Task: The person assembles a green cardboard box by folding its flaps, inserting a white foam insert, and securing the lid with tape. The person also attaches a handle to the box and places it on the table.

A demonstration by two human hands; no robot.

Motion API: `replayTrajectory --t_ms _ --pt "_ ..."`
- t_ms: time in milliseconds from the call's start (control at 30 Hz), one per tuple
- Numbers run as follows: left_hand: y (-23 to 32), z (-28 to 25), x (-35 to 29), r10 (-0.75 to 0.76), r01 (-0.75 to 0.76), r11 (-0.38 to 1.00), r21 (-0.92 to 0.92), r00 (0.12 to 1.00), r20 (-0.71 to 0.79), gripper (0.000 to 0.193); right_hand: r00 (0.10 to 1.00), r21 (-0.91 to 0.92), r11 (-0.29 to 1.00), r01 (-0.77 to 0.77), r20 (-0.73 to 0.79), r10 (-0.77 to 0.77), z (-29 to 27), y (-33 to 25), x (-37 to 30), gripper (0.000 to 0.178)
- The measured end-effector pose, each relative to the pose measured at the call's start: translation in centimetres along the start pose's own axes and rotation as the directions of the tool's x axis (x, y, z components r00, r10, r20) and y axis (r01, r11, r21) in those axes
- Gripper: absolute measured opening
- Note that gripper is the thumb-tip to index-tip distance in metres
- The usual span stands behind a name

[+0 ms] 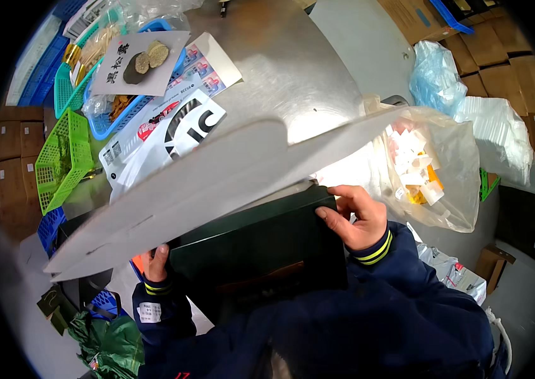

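Close to my body, a dark green, nearly black box (255, 256) is tilted between my two hands. My right hand (359, 218) pinches its upper right corner, thumb on the near face and fingers over the edge. At the box's left side is my left hand (156, 263), its thumb upright against the edge and its other fingers mostly hidden. Just beyond the box rises a large pale grey board (204, 183) with a curved step in its upper edge. It slants from lower left to upper right; whether it is joined to the box I cannot tell.
A steel table (274, 57) lies beyond. At its left are a blue basket (116, 120), a green basket (62, 161), a card picturing dark lumps (141, 63) and white printed pouches (173, 139). A clear bag of paper scraps (463, 183) hangs at the right edge.
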State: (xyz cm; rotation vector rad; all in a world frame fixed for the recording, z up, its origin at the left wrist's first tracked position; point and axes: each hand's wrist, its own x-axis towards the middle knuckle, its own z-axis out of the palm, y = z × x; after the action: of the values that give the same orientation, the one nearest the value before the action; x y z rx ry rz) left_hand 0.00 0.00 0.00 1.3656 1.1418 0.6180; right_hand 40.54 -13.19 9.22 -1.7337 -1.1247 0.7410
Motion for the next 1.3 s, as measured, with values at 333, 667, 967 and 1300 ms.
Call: replayTrajectory --t_ms 333,667,967,1300 --pt "2.1 3.5 2.2 -0.011 0.023 0.962 -0.273 0.999 0.044 0.049 0.970 -0.068 0.977 -0.200 0.129 0.208 -1.1 0.6 1.7 0.024" --pt "2.6 2.0 1.2 -0.012 0.018 0.990 0.139 0.999 -0.047 0.047 0.995 -0.110 0.993 -0.050 0.081 0.059 -1.1 1.6 1.8 0.041" --pt "-0.6 0.8 0.8 0.049 -0.038 0.985 0.167 0.997 -0.060 0.031 0.969 -0.125 0.971 0.205 0.168 -0.183 -1.8 1.8 2.5 0.036" --pt "2.0 2.4 1.9 0.068 -0.072 0.996 0.054 0.996 0.062 0.053 0.978 -0.157 0.987 -0.025 0.202 0.057 -0.5 2.7 2.5 0.024"
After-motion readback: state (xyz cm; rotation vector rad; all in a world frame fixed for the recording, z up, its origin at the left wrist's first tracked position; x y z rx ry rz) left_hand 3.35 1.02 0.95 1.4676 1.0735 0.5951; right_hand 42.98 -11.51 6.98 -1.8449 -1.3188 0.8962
